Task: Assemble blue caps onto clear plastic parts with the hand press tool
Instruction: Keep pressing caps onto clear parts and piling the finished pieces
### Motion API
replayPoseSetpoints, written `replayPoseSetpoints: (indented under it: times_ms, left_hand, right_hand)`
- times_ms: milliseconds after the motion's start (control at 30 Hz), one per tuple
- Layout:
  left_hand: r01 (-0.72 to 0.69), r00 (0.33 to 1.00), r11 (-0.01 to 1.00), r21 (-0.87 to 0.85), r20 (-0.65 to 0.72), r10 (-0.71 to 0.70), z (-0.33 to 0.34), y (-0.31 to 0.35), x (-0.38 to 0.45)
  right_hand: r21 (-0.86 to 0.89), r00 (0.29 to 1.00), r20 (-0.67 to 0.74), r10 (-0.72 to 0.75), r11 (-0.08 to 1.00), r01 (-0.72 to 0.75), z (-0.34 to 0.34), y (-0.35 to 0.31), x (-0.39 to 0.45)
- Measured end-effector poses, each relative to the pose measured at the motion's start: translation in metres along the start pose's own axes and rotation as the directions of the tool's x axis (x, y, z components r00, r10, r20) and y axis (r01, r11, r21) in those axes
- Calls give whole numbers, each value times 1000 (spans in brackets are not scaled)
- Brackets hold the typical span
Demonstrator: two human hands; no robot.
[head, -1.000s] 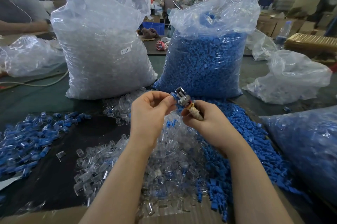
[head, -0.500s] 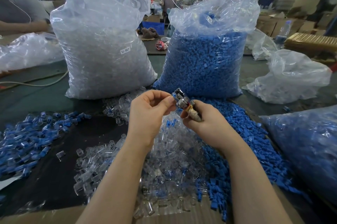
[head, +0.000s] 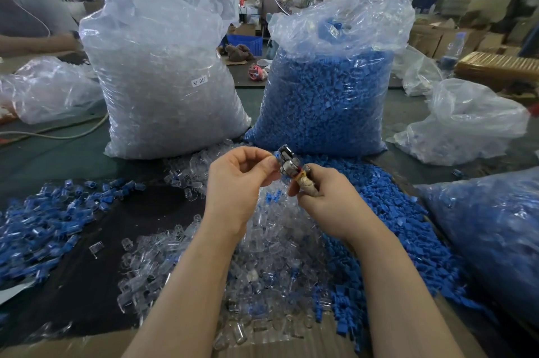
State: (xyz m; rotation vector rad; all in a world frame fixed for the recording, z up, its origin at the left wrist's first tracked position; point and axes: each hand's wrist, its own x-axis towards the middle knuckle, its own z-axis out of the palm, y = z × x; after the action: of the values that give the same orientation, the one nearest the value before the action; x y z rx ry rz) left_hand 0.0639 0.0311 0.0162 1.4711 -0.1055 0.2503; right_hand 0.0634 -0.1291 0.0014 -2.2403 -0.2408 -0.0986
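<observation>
Compared with a second ago, almost nothing moved: only a small lift and turn of the hand press tool (head: 288, 164), its metal head now a little higher and closer to the left thumb. Left hand (head: 239, 182) pinched shut on a blue cap (head: 277, 157) at the fingertips, pressed right against the metal head of the tool. Whether a clear part sits there too, cannot tell. Right hand (head: 326, 200) closed around the taped handle of the tool. Both hands close together, raised above the pile of clear plastic parts (head: 262, 255). Loose blue caps (head: 388, 211) heaped at the right, finished blue-and-clear pieces (head: 49, 223) spread at the left. Behind, one big bag of clear parts (head: 163, 80) and one bag of blue caps (head: 326, 95). Probably the seating step for one piece, pressing likely next; many parts left to do.
</observation>
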Motion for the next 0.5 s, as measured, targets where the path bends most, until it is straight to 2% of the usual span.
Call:
replayPoseSetpoints:
  times_ms: [167,300,333,433,500]
  left_hand:
    - [21,1000,1000,7,-6,-21,-1,-2,1]
    - [131,991,991,-12,-12,-131,-8,-6,5]
    - [174,983,983,-57,-52,-177,-12,-7,7]
    - [265,915,880,-394,-184,-358,-33,-6,19]
    - [223,862,782,-583,-257,-437,-57,-5,24]
  right_hand:
    - [-39,1000,-3,-3,999,3,1,-2,1]
    - [-120,1000,-4,-21,993,20,1,-3,3]
    - [-148,1000,-21,-23,989,19,2,-3,3]
    - [-213,995,-104,14,976,-36,0,2,6]
    - [-274,984,-161,70,955,-113,-4,8,7]
